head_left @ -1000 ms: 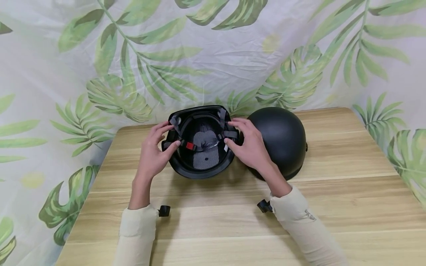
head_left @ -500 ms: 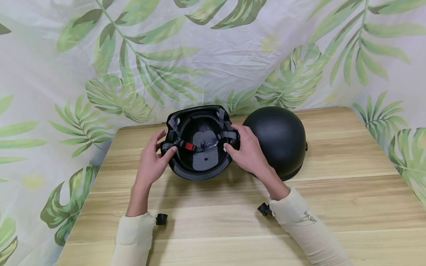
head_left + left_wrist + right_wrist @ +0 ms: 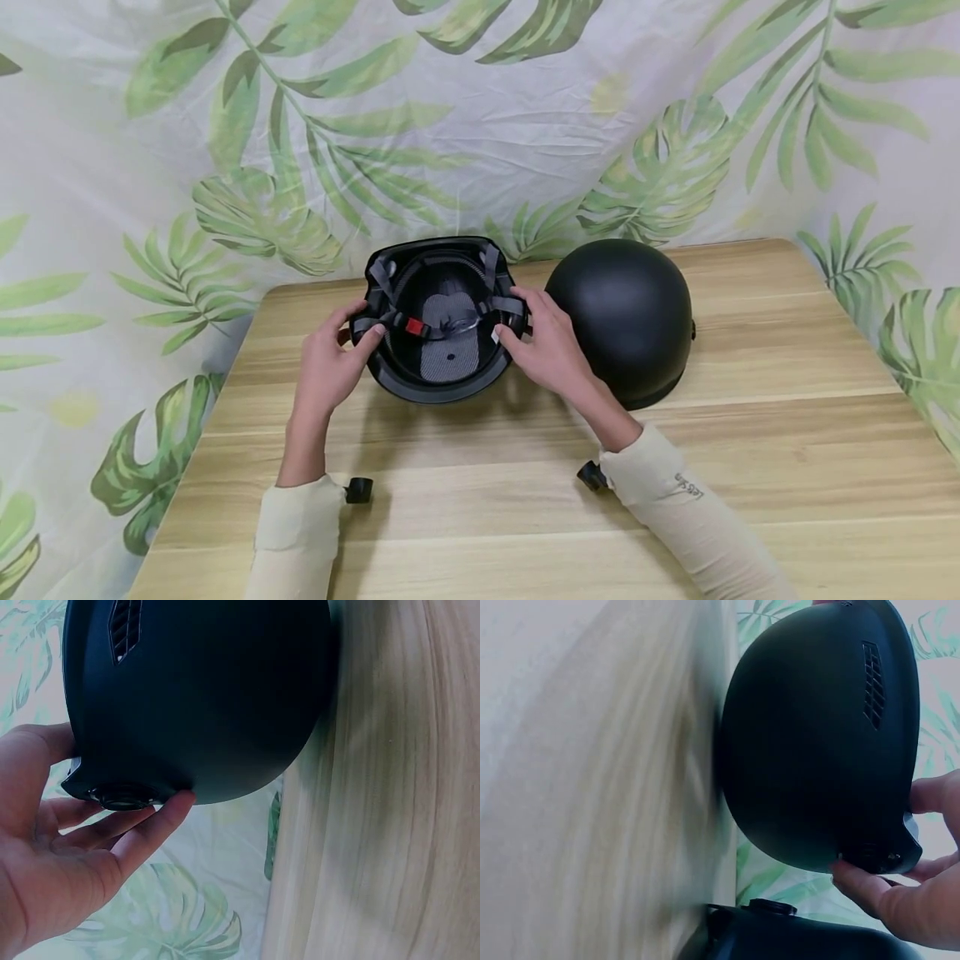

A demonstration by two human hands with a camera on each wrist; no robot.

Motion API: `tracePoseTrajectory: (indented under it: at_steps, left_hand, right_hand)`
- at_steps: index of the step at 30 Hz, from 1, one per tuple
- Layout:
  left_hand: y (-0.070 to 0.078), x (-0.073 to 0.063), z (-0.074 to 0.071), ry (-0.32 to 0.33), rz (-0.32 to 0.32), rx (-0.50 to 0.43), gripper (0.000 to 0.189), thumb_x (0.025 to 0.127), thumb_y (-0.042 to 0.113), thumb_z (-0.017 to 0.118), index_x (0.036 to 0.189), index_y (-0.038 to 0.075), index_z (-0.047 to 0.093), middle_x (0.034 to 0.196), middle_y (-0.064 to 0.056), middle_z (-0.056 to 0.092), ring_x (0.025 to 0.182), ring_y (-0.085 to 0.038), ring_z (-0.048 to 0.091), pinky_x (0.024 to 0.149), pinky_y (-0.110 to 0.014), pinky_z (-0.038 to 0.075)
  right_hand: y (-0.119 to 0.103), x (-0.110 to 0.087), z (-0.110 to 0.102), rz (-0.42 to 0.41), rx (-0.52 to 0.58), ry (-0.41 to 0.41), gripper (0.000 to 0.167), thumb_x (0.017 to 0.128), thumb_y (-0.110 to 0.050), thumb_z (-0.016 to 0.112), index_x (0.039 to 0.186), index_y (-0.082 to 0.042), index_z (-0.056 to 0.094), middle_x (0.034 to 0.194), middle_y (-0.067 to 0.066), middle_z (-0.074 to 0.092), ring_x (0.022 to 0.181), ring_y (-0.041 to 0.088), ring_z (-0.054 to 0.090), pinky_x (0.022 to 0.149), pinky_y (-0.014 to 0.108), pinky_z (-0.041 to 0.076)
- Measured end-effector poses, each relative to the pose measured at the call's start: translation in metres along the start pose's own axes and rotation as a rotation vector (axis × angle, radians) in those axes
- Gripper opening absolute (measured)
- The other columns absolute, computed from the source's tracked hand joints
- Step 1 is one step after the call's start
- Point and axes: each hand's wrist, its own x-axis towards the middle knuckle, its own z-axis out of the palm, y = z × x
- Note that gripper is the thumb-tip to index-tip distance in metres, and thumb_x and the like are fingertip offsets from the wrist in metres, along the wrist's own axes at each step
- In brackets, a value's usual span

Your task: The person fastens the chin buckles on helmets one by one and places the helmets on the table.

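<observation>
A black helmet [image 3: 450, 342] lies dome down, its padded inside, grey straps and red buckle [image 3: 415, 327] facing up in the head view. My left hand [image 3: 328, 367] grips its left side, thumb over the rim and fingers against the outer shell. On the opposite side my right hand [image 3: 551, 346] pinches the rim the same way. Both wrist views show the smooth shell [image 3: 210, 705] with a vent, its rounded top close to the table. In the right wrist view, fingertips of the right hand [image 3: 922, 892] press near a round fitting at the edge.
Just right of the held helmet, a second black helmet [image 3: 622, 321] sits dome up on the wooden table [image 3: 480, 517]. Behind the table's back edge hangs a leaf-patterned cloth [image 3: 525, 125]. A small black device juts from each sleeve cuff.
Both hands have shifted the helmet slightly left, away from the second helmet. My left hand's grip has slid lower along the side, and my right hand also sits a little lower.
</observation>
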Motion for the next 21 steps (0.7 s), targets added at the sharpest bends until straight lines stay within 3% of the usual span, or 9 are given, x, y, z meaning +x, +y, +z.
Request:
tracePoseTrajectory:
  at_steps: [4,7,11,16,21]
  left_hand:
    - [0.001,-0.001,-0.002,0.037,0.002,-0.007,0.051,0.101,0.028,0.072,0.147,0.008,0.062,0.149,-0.018,0.063,0.127,-0.044,0.068,0.104,-0.048,0.056]
    - [0.002,-0.003,-0.003,0.060,-0.007,-0.011,0.052,0.100,0.029,0.073,0.147,0.009,0.063,0.147,-0.017,0.065,0.126,-0.044,0.068,0.095,-0.030,0.059]
    - [0.006,-0.005,-0.005,0.092,-0.032,-0.029,0.053,0.099,0.032,0.074,0.146,0.009,0.064,0.145,-0.017,0.066,0.125,-0.044,0.068,0.076,-0.005,0.049]
    - [0.012,-0.006,-0.009,0.117,-0.038,-0.059,0.054,0.098,0.033,0.074,0.145,0.008,0.065,0.144,-0.018,0.067,0.125,-0.040,0.068,0.074,-0.001,0.048]
    - [0.015,-0.007,-0.012,0.110,-0.032,-0.078,0.054,0.098,0.034,0.075,0.146,0.010,0.065,0.145,-0.017,0.066,0.127,-0.038,0.068,0.079,-0.001,0.048]
  right_hand:
    - [0.003,0.001,0.004,-0.017,0.011,0.010,0.059,0.102,-0.028,0.071,0.155,-0.012,0.051,0.158,0.010,0.051,0.131,0.034,0.066,0.103,0.048,0.059]
    - [0.006,0.001,0.007,-0.039,0.030,0.009,0.056,0.102,-0.027,0.072,0.153,-0.011,0.054,0.159,0.012,0.051,0.135,0.034,0.064,0.104,0.048,0.059]
    - [0.010,0.002,0.010,-0.055,0.064,-0.004,0.055,0.101,-0.025,0.072,0.151,-0.009,0.055,0.156,0.013,0.054,0.133,0.032,0.066,0.103,0.046,0.060]
    - [0.012,0.002,0.013,-0.061,0.095,-0.029,0.056,0.101,-0.025,0.073,0.151,-0.008,0.055,0.149,0.013,0.059,0.130,0.030,0.068,0.102,0.042,0.061]
    - [0.012,0.001,0.013,-0.046,0.086,-0.044,0.057,0.102,-0.028,0.073,0.152,-0.009,0.055,0.156,0.012,0.054,0.133,0.030,0.066,0.103,0.043,0.060]
